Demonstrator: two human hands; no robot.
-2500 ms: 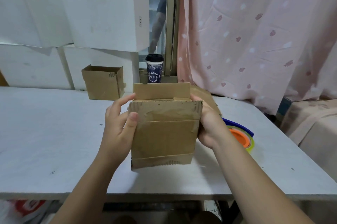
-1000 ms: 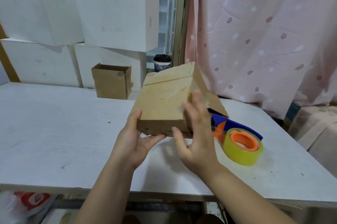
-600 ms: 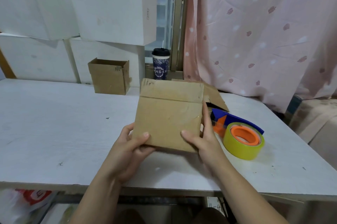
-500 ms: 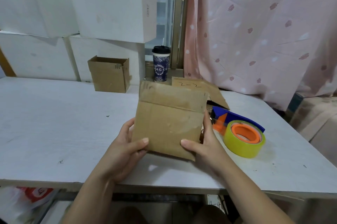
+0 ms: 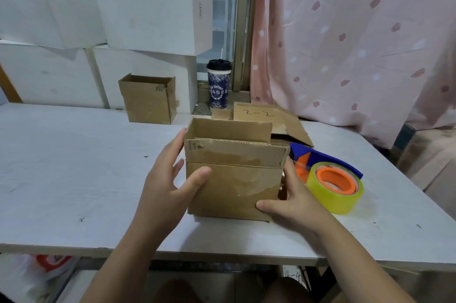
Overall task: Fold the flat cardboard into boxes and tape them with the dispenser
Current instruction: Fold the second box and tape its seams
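A small brown cardboard box [image 5: 234,179] stands upright on the white table [image 5: 74,167], its top flaps up and open. My left hand [image 5: 170,186] grips its left side, thumb across the front face and fingers along the left wall. My right hand [image 5: 293,201] holds the lower right corner, thumb on the front and fingers behind the right wall. The tape dispenser [image 5: 330,179], blue and orange with a yellow-tinted roll, lies just right of the box. Flat cardboard [image 5: 269,117] marked "2-2" lies behind the box.
Another open brown box [image 5: 149,100] stands at the back of the table before stacked white boxes [image 5: 138,6]. A dark paper cup [image 5: 219,84] sits on the window ledge. A pink curtain [image 5: 345,38] hangs at the right. The table's front edge runs close below my wrists.
The box was tipped over and turned between my hands, showing its bottom face. Now it stands upright on the table with the open top up, both hands on its sides.
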